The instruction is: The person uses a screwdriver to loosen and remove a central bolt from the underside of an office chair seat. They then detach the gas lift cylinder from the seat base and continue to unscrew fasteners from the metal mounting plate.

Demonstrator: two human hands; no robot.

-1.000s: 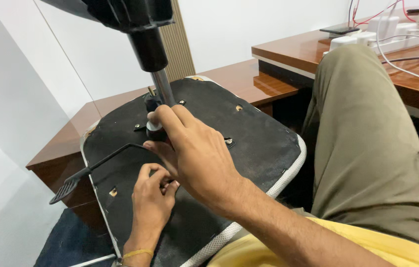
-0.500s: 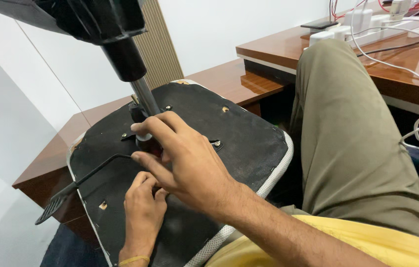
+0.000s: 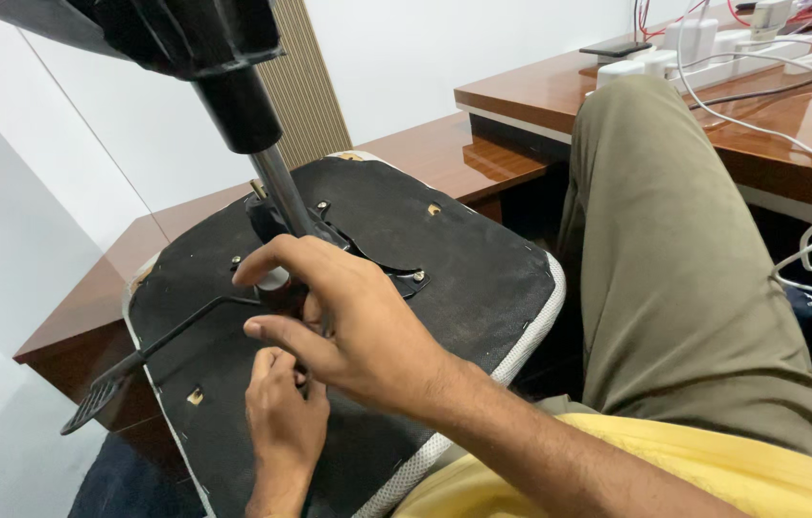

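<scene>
Resting across the person's lap, an upturned chair seat [image 3: 463, 278] lies with its black fabric underside facing up, its pale mesh edge [image 3: 521, 345] turned toward the body. This position exposes the mounting plate [image 3: 367, 259] and lever for work.

Left hand [image 3: 283, 422]: nearest the camera, low on the underside. Its fingers [image 3: 267, 364] are curled and pressed together close to the mechanism; what they pinch, if anything, is hidden by the other hand.

Right hand [image 3: 358, 326]: crosses over the left. Its fingers [image 3: 276, 257] are spread and arched around the base of the gas-lift column [image 3: 281, 197], index finger just above a pale round part at the column foot, apparently to steady the mechanism.

A black adjustment lever [image 3: 152, 350] runs out leftward from the mechanism and ends in a ribbed paddle beyond the seat edge. The column rises to a black chair base [image 3: 195, 38] at the top of the view.

One leg in olive trousers [image 3: 684, 288] lies to the right. Beyond, a brown wooden surface [image 3: 482, 158] wraps round the corner, carrying white power strips [image 3: 703, 43] and trailing cables [image 3: 809, 105]. White walls and a ribbed beige panel [image 3: 305, 91] close the room.
</scene>
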